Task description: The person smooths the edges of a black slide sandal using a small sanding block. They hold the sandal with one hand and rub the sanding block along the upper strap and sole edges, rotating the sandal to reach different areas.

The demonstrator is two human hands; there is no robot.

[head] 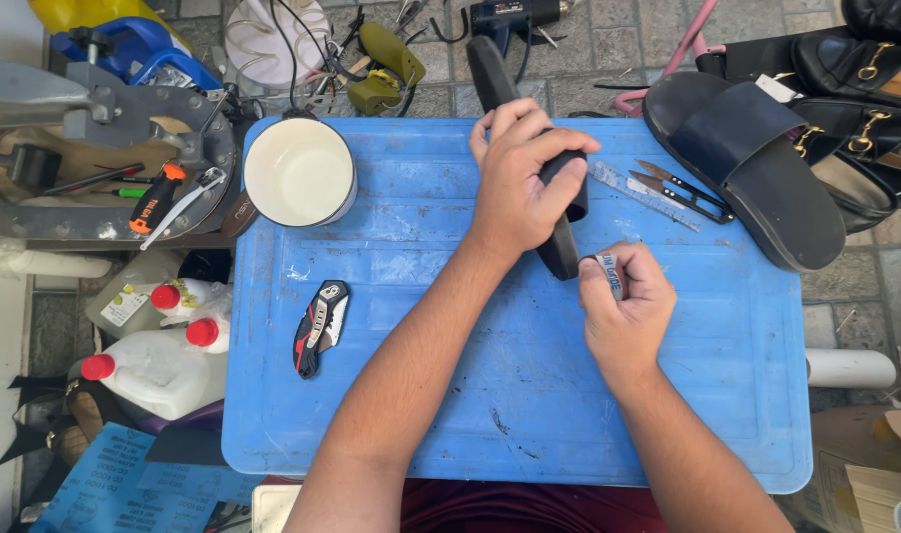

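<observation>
My left hand [517, 178] grips a black sandal [490, 74] by its strap, holding it on edge above the blue plastic table [450, 395]. The sole's near end [561, 252] points down toward my right hand [623, 306]. That hand pinches a small grey folded piece, like sandpaper [611, 274], right at the sole's lower tip. Both forearms reach in from the bottom of the view.
On the table stand a white enamel mug [300, 173], a red-black folding knife [320, 326], a metal ruler [633, 192] and snips [682, 188]. Black sandals [742, 163] and loafers [865, 69] lie at the right. White red-capped bottles [159, 365] and a metal press [95, 148] sit left.
</observation>
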